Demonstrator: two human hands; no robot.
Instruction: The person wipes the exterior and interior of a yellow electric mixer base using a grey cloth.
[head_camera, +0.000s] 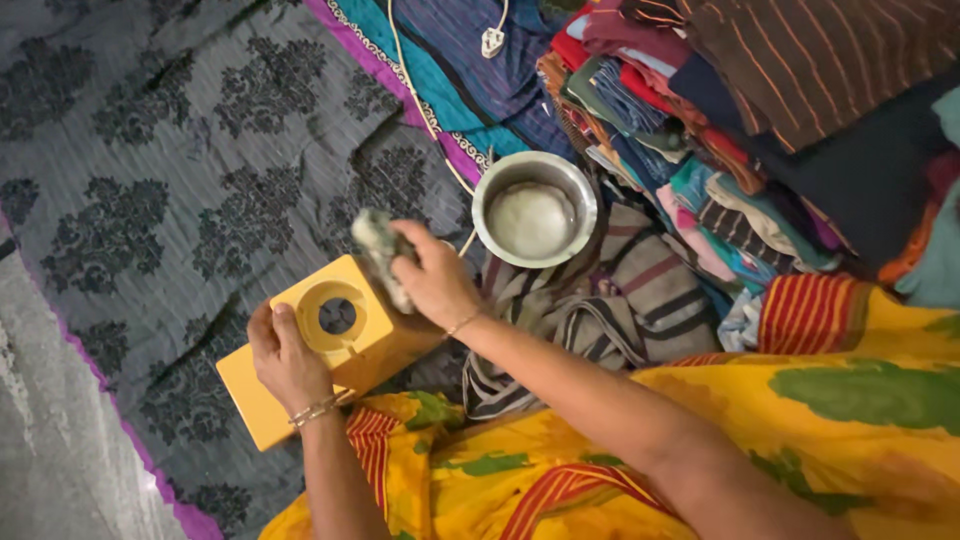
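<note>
You are sitting over a yellow box-shaped object (330, 345) that is lying on a grey patterned cloth (150, 180), at about seven o'clock from the middle of the view. Your left hand (285, 360) is wrapping around its near edge, fingers curled over the top beside the round opening (337, 316), bracing it in place. Your right hand (435, 280) is closing around a crumpled greyish rag (380, 250), pressing it against the box's upper edge at roughly one o'clock from the opening; the grip looks firm, with the fingers folded over the rag.

A steel bowl (534, 208) holding what looks like cloudy water is sitting near the rag hand, at about two o'clock from the box and apart from it. A white cord (420, 100) is running past the bowl up toward twelve o'clock, ending in a plug (492, 40). A heap of folded coloured clothes (700, 130) is piling up at one to three o'clock, and a striped cloth (600, 310) is lying between the bowl and your lap.

Judging from this, the wiping seems to be under way at the top edge; I cannot tell how much of the surface is already clean, and the sides and the face near your left hand look yet to be covered.
</note>
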